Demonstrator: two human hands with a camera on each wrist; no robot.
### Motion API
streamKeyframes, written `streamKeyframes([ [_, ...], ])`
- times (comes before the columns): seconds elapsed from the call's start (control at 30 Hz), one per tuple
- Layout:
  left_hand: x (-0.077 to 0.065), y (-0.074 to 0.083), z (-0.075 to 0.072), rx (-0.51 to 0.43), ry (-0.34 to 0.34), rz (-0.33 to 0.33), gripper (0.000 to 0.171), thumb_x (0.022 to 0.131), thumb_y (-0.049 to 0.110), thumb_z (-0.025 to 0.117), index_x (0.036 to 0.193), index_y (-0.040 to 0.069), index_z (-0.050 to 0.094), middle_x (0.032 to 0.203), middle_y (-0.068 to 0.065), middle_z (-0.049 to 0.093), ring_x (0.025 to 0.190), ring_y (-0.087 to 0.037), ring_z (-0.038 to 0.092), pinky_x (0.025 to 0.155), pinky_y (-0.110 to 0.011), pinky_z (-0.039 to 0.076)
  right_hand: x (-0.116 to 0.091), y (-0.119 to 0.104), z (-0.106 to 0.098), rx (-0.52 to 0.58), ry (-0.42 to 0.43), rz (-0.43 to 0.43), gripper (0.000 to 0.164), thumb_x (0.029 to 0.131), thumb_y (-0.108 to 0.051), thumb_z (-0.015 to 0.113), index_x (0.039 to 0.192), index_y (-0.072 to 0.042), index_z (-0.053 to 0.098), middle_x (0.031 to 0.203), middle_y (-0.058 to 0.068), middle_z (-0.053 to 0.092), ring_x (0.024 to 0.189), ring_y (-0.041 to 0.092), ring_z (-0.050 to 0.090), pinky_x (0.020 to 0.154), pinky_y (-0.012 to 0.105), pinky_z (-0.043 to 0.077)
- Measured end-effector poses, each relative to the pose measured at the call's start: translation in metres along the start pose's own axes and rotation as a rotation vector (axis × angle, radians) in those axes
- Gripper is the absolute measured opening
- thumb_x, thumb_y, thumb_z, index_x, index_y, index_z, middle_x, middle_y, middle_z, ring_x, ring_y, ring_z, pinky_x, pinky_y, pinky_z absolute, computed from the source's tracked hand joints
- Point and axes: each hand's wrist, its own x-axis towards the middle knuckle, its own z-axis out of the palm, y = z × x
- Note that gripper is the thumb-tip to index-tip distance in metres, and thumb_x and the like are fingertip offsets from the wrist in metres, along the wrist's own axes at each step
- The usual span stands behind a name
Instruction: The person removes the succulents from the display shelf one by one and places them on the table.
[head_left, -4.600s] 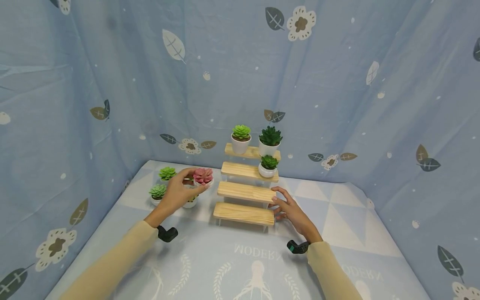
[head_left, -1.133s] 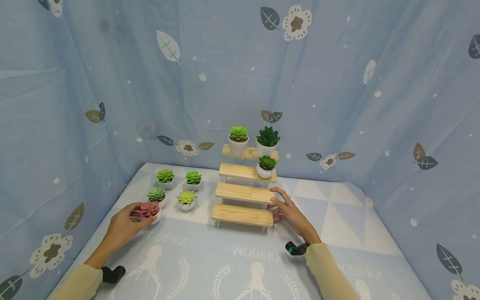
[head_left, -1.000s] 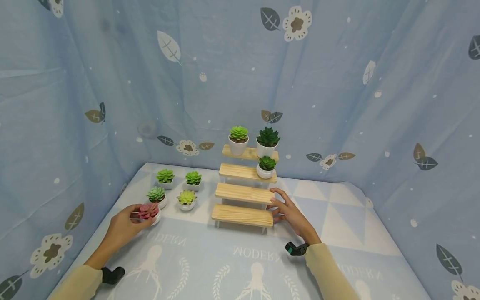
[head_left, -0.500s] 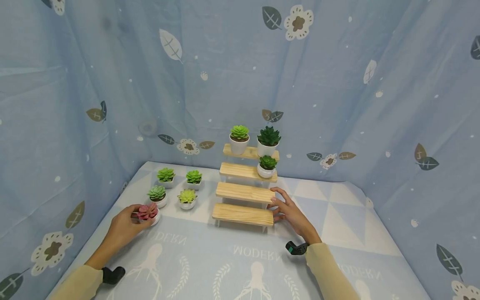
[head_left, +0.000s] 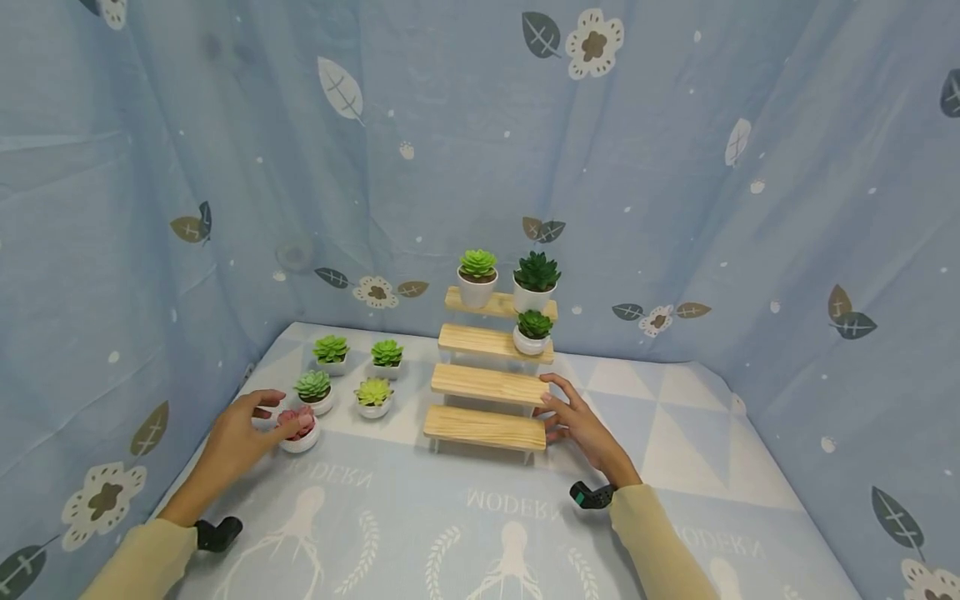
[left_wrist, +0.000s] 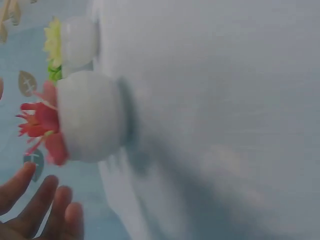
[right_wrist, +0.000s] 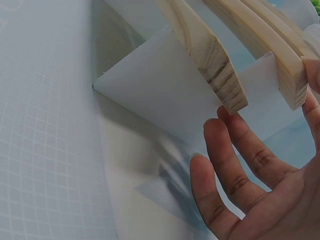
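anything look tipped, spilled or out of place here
Nothing looks tipped, spilled or damaged: the pink succulent stands upright by the left hand, and the three white pots on the wooden stand are upright too. The one oddity is the cloth's lettering, which looks flipped from the person's side.

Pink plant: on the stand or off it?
Off: in the head view, the pink plant stands on the cloth, beside the left hand, well apart from the stand.

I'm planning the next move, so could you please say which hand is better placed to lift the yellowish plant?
Probably the left hand: it holds nothing and is nearer the yellowish plant, while the right hand touches the shelf, further away.
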Motion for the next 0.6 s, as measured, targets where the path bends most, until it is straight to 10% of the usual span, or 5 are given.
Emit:
streamKeyframes([
  [0.2,0.01,0.013,-0.005,-0.016,0.137,0.033,0.046,0.095,0.043,0.075,0.119,0.004,0.069,0.115,-0.017,0.068,0.103,-0.034,0.061,0.076,-0.034,0.049,-0.001,-0.001,0.002,0.005,0.017,0.006,0.05,0.102,-0.053,0.06,0.148,-0.045,0.043,0.123,0.02,0.063,0.093,0.031,0.066,0.081,0.048,0.056],
  [0.6,0.036,0.046,0.002,-0.058,0.163,0.122,0.034,0.101,0.038,0.068,0.113,0.006,0.071,0.106,-0.011,0.071,0.099,-0.028,0.063,0.076,-0.034,0.047,-0.001,0.0,0.001,0.006,0.02,0.007,0.05,0.101,-0.054,0.061,0.148,-0.045,0.043,0.123,0.021,0.063,0.094,0.032,0.065,0.081,0.049,0.056],
])
